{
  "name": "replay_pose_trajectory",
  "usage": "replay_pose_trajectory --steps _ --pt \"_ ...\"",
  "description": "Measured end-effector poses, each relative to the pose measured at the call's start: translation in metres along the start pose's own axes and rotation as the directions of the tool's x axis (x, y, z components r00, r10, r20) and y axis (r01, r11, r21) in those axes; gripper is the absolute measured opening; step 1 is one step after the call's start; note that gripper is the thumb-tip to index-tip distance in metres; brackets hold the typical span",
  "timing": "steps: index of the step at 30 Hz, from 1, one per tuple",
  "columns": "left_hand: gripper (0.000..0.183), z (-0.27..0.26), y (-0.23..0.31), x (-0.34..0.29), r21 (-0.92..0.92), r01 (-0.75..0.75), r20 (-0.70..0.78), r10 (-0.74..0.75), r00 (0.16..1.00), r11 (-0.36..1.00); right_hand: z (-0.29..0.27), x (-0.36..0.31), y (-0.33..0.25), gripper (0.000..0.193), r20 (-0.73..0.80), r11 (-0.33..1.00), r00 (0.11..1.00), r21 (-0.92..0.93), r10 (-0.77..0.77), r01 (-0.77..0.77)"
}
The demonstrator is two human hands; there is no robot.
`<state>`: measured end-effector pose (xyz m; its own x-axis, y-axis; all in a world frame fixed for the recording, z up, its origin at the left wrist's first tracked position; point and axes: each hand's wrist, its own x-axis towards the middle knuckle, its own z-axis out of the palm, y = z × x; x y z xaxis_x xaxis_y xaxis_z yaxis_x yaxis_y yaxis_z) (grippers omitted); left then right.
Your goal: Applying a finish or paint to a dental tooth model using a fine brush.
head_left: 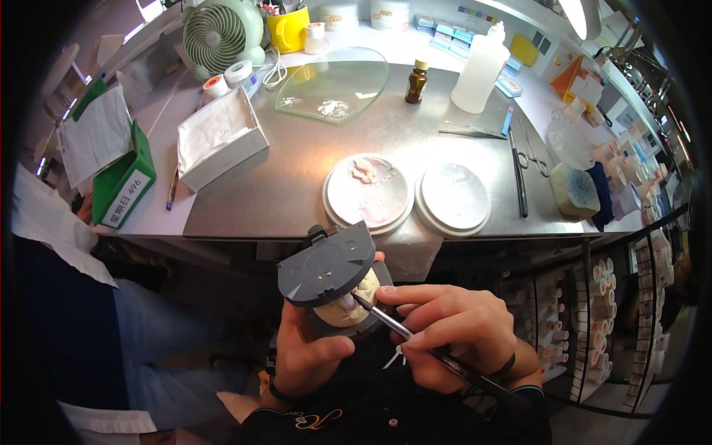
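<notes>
Your black top fills the bottom of the view, its lower part cut off by the rim; yellow and white embroidery on the chest is partly lettering, half lost in folds. Just above it, your left hand is curled around a dark grey dental articulator, thumb on the near side; most of its fingers are hidden behind, with one fingertip showing past the far edge. The articulator is tilted, in front of the bench edge, and its upper plate covers much of the cream plaster dental model inside. Your right hand is closed in a pinch on a slim brush with a silver ferrule and dark handle. The brush's dark tip is at a tooth of the model; whether it touches is too small to tell.

On the steel benchtop ahead of you stand two round white dishes side by side, the left dish smeared with pinkish paste, the right dish holding a pale layer. Behind them are a glass slab with white crumbs, a brown dropper bottle and a white squeeze bottle. At left, a green box carries a white label with bold black characters and digits. Printing on the white tubs at the back is too small to make out. A person in jeans is cut off by the left rim.
</notes>
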<state>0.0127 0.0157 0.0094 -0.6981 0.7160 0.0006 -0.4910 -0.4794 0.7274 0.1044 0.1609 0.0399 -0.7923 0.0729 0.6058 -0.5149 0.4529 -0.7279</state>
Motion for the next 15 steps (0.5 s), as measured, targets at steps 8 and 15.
replay_pose_trajectory --steps 8,15 --pt "0.088 -0.007 -0.005 -0.009 0.106 -0.044 -0.097 0.054 0.994 0.993 -0.025 -0.011 -0.014 0.014 -0.198 0.916 0.91 -0.103 0.364 -0.388" --pt "0.095 -0.021 -0.021 -0.015 0.463 -0.307 0.026 0.333 0.942 0.832 -0.021 -0.042 0.057 0.029 -0.093 0.799 0.872 -0.363 0.481 -0.479"
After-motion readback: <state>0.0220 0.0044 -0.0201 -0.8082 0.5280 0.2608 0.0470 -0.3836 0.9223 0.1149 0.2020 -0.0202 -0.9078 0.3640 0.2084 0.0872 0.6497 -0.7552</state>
